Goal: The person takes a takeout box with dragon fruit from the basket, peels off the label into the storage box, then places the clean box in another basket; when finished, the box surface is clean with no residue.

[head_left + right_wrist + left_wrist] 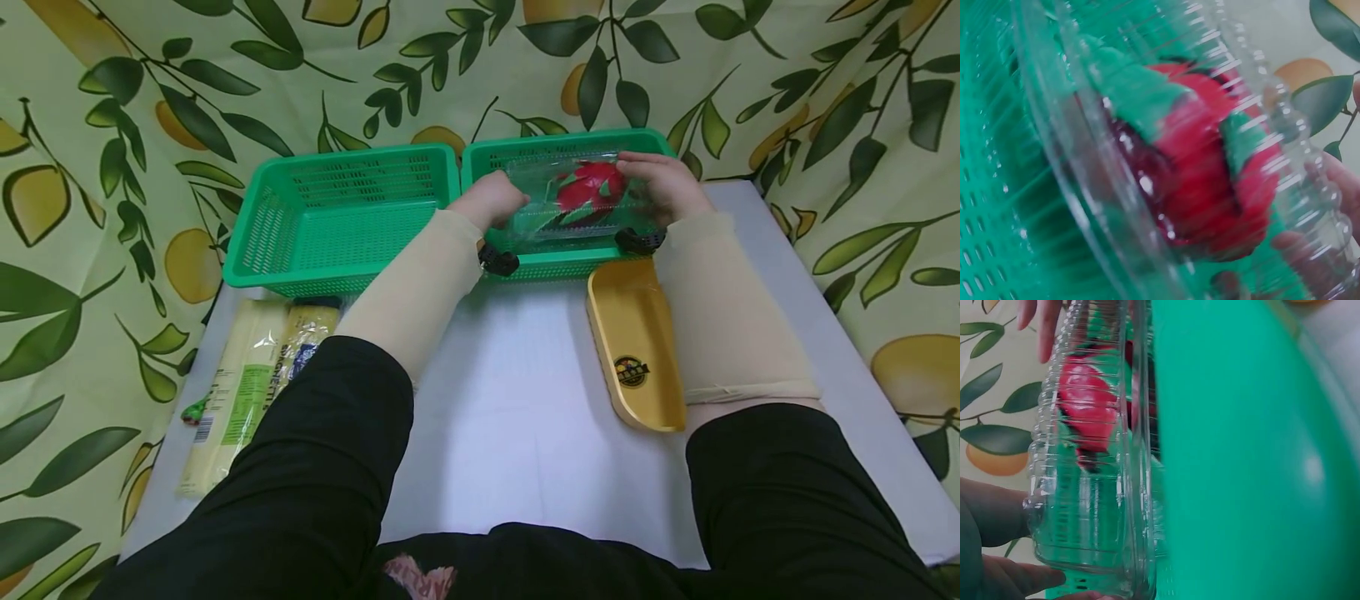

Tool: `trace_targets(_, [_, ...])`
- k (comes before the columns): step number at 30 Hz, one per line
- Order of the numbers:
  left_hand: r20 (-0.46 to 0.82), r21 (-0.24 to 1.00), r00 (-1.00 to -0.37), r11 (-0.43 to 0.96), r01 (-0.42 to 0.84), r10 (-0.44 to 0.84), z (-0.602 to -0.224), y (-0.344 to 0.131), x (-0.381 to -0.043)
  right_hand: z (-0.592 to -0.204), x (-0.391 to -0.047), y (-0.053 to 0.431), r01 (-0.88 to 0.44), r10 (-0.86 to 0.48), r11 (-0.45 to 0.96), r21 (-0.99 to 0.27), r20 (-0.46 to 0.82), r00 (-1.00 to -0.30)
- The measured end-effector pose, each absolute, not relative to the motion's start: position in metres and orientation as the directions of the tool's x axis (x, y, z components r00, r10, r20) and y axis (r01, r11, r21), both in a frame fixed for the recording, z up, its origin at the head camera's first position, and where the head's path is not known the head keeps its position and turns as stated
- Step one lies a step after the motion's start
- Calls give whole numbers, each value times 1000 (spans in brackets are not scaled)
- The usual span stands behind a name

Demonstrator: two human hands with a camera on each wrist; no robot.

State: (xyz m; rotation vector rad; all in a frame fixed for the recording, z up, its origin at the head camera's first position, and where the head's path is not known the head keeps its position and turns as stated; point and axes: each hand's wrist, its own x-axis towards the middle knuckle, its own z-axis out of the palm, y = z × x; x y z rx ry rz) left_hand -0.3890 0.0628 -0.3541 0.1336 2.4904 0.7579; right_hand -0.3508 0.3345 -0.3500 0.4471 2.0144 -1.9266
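A clear plastic clamshell box (pixel 536 221) with a ribbed lid is in or just above the right green basket (pixel 570 267). Through its plastic shows a red, green-scaled fruit that looks like a dragon fruit (pixel 1210 162); whether it lies inside the box or behind it I cannot tell. My left hand (pixel 491 200) grips the box's left end, thumb and fingers around it in the left wrist view. At the other end my right hand (pixel 666 185) holds the box, its fingertips partly seen through the plastic in the right wrist view.
Beside the right basket's left end stands another green basket (pixel 360 237). A yellow tray (pixel 637 333) with a round dark label lies near my right forearm. Packs of pasta, one a pale packet (pixel 225 417), lie at the left on the white table (pixel 517 417).
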Motion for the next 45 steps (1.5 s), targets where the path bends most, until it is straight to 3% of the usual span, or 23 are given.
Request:
trace_targets(10, [-504, 549, -802, 836, -10, 321, -347, 58, -389, -356, -352, 339, 475, -56, -41, -879, -473, -879])
trace_targets(19, [-519, 497, -802, 868, -1, 296, -349, 62, -389, -356, -352, 344, 529, -77, 11, -849, -528, -846])
trace_targets(27, [-553, 451, -788, 893, -9, 271, -338, 62, -381, -354, -350, 343, 520, -67, 139, -843, -532, -844])
trace_targets(39, [-473, 515, -846, 856, -37, 248, -328, 67, -368, -344, -348, 337, 435, 31, 214, -875, -439, -898])
trace_targets(45, [-354, 566, -882, 822, 62, 311, -309, 54, -362, -328, -341, 330, 345, 32, 231, -910, -347, -937])
